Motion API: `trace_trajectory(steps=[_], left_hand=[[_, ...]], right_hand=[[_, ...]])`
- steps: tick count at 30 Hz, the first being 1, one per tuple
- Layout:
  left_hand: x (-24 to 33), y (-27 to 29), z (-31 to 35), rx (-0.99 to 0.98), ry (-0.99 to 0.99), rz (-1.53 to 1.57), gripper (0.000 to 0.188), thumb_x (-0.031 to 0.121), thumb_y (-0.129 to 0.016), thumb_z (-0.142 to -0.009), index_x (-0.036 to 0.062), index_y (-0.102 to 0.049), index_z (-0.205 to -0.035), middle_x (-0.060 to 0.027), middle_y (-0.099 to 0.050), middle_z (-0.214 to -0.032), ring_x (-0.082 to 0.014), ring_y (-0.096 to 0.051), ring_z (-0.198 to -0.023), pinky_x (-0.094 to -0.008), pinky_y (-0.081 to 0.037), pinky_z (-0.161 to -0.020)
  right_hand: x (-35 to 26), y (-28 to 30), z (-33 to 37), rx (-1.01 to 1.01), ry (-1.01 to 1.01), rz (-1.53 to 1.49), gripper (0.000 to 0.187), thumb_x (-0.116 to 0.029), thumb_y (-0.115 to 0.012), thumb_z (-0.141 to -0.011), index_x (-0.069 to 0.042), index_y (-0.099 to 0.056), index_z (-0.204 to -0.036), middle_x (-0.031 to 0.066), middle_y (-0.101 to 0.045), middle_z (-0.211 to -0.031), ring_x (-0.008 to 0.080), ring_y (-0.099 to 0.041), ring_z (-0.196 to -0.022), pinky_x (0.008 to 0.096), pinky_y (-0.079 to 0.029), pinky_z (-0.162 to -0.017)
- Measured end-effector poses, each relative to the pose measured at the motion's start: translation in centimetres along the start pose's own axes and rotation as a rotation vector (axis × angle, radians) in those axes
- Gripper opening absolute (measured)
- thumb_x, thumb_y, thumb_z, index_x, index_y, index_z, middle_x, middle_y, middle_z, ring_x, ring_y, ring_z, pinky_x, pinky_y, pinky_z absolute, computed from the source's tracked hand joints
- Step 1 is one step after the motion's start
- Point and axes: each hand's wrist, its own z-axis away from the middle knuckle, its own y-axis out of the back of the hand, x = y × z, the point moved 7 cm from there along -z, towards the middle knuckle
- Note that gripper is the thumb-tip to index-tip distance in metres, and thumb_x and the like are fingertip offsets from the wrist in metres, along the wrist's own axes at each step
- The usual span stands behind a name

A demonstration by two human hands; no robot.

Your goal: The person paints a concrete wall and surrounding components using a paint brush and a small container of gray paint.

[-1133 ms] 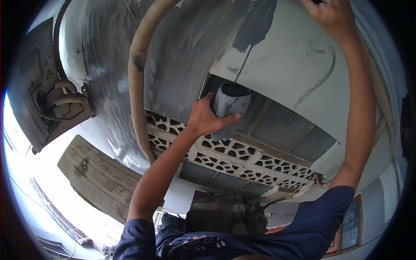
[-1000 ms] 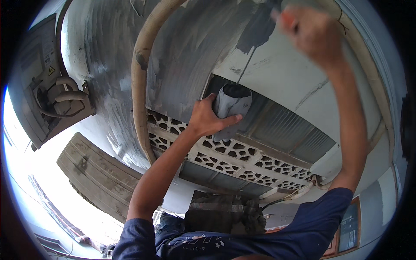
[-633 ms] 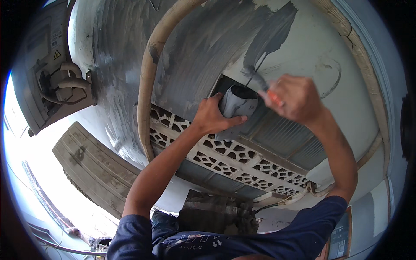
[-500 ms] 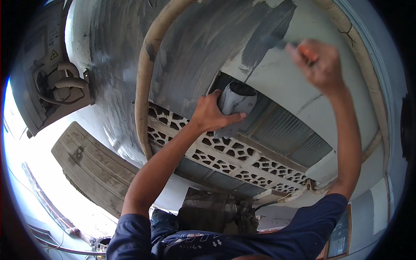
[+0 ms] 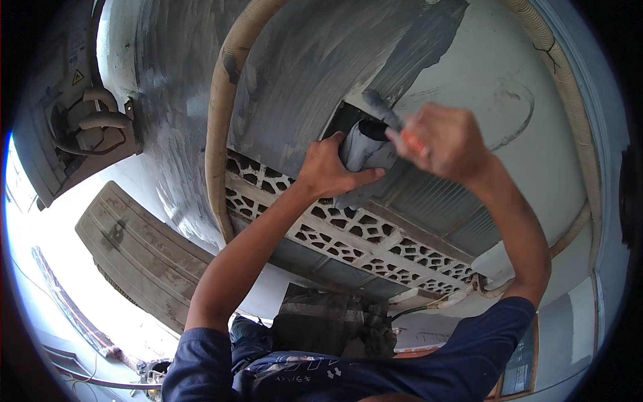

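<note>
My left hand (image 5: 327,167) is closed around a light grey, smeared container (image 5: 370,154), its dark open mouth facing up. Its thumb lies across the container's front and the fingers pass behind it. In my right hand (image 5: 447,142) is a paintbrush (image 5: 382,107) with an orange-red handle; the hand is slightly blurred. The grey-coated brush head is just above the container's rim, close to the wall; whether it touches either I cannot tell. Beyond both hands, uneven dark grey coating (image 5: 295,87) covers the left of the pale wall (image 5: 482,74).
A ribbed beige hose (image 5: 220,134) runs down the wall at left. Patterned vent blocks (image 5: 355,231) and louvred glass (image 5: 442,208) lie below the hands. Farther left are a beige outdoor unit (image 5: 144,248) and a cabled grey box (image 5: 67,134). Another wrapped pipe (image 5: 569,87) curves at right.
My right hand has brought the brush down and left from the wall to the container's mouth. More grey coating shows on the upper wall. My left hand stays on the container.
</note>
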Motion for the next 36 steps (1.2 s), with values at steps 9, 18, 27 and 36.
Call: trace_trajectory(steps=[9,18,27,36], left_hand=[[-0.7,0.3,0.1,0.045,0.007,0.084,0.081,0.048,-0.085,-0.059,-0.0151,-0.061,-0.104,-0.0252,-0.069,-0.092,-0.0313,-0.07,-0.085,-0.038,-0.053,-0.082],[-0.4,0.6,0.3,0.012,0.035,0.065,0.091,0.056,-0.081,-0.059,-0.0184,-0.057,-0.107,-0.0286,-0.067,-0.089,-0.0387,-0.068,-0.086,-0.0396,-0.053,-0.084],[-0.5,0.9,0.6,0.104,-0.005,0.043,0.088,0.052,-0.084,-0.058,-0.0162,-0.06,-0.108,-0.0269,-0.068,-0.091,-0.0346,-0.068,-0.086,-0.0389,-0.052,-0.084],[-0.7,0.6,0.5,0.067,0.006,0.105,0.086,0.051,-0.084,-0.058,-0.0162,-0.06,-0.106,-0.0272,-0.068,-0.091,-0.0355,-0.068,-0.085,-0.0394,-0.052,-0.082]], right_hand=[[4.7,3.5,-3.7,0.177,0.171,0.579,0.018,-0.014,-0.075,-0.08,0.0,-0.065,-0.086,0.0043,-0.06,-0.064,0.0206,-0.06,-0.053,0.0324,-0.05,-0.049],[4.2,0.2,-3.1,0.201,-0.115,-0.213,0.016,-0.013,-0.075,-0.08,-0.003,-0.063,-0.082,0.0057,-0.06,-0.064,0.0184,-0.059,-0.051,0.0321,-0.047,-0.045],[3.0,-0.2,-3.2,0.123,-0.163,-0.238,0.016,-0.011,-0.075,-0.08,-0.003,-0.062,-0.079,0.0074,-0.061,-0.067,0.0215,-0.059,-0.054,0.0326,-0.044,-0.047],[3.4,0.2,-2.9,0.064,-0.037,-0.028,0.014,-0.008,-0.075,-0.079,-0.002,-0.062,-0.079,0.006,-0.06,-0.069,0.0212,-0.059,-0.054,0.0323,-0.045,-0.047]])
